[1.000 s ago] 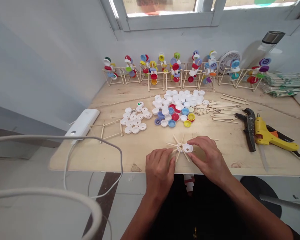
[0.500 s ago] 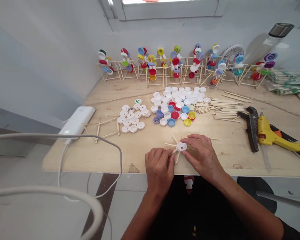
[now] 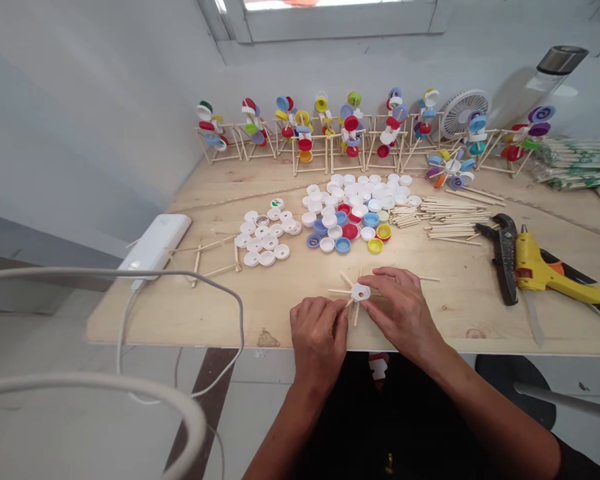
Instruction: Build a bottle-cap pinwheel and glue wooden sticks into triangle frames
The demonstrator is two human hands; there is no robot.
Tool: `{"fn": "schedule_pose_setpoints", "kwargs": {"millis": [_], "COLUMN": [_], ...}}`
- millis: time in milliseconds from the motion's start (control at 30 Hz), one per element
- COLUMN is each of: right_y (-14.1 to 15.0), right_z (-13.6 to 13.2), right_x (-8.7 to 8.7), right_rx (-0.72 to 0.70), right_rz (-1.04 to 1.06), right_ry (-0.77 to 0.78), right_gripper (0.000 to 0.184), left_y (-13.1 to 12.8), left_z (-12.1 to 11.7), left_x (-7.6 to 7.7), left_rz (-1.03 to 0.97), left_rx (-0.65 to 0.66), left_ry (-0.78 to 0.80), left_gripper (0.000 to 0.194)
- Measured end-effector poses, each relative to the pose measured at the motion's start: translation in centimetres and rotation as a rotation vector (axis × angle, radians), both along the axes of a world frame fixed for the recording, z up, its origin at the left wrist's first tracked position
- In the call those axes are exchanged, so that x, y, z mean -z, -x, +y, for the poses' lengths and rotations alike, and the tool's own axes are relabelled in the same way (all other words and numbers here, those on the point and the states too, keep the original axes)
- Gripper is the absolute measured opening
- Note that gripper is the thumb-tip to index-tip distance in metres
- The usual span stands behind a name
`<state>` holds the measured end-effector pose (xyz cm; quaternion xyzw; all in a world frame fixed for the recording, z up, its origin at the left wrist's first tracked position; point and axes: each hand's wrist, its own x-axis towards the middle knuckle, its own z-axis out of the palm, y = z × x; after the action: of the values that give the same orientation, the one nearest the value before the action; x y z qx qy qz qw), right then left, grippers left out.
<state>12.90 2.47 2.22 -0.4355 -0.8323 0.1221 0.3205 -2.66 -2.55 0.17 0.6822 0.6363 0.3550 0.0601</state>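
White plastic bottle cap (image 3: 360,292) with a round hole at its centre lies at the hub of a star of thin wooden sticks (image 3: 341,291) on a pale plywood table (image 3: 480,320), close to the table's front edge, in the single head-worn view. A person's right hand (image 3: 403,310) is the nearer, its loosely spread fingers (image 3: 375,279) reaching leftward to touch the cap's right rim; whether they pinch the cap or only press on it cannot be told. The left hand (image 3: 319,340), curled with knuckles up, sits just below and left of the hub, its fingertips among the sticks, any grip hidden behind the fingers. The sticks fan out in many directions, so the piece has no single long axis; one separate stick (image 3: 430,278) lies out to the right, beyond the right hand. Farther up the table are a heap of white caps (image 3: 263,241), a mixed heap of white, blue, red and yellow caps (image 3: 350,213) and a spread of cut sticks (image 3: 455,220). To the right lie black pliers (image 3: 505,257) and a yellow hot glue gun (image 3: 540,270). Along the wall stands a row of cap pinwheels on stick frames (image 3: 350,127), beside a small white fan (image 3: 464,113), while a white power strip (image 3: 155,243) rests at the table's left end.
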Motion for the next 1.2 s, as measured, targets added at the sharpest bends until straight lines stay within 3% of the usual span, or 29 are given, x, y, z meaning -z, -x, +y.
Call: {"fn": "schedule_pose_setpoints", "kwargs": {"millis": [1200], "right_y": [0.74], "right_z": [-0.03], "right_x": [0.05], "right_rx": [0.064], "right_rz": [-0.054], "right_ry": [-0.11], "right_gripper": [0.019], "left_y": [0.19], "left_z": [0.11], "left_x": [-0.04], "left_rz": [0.002], "left_rx": [0.012], "left_ry": [0.012], "left_gripper": [0.017]}}
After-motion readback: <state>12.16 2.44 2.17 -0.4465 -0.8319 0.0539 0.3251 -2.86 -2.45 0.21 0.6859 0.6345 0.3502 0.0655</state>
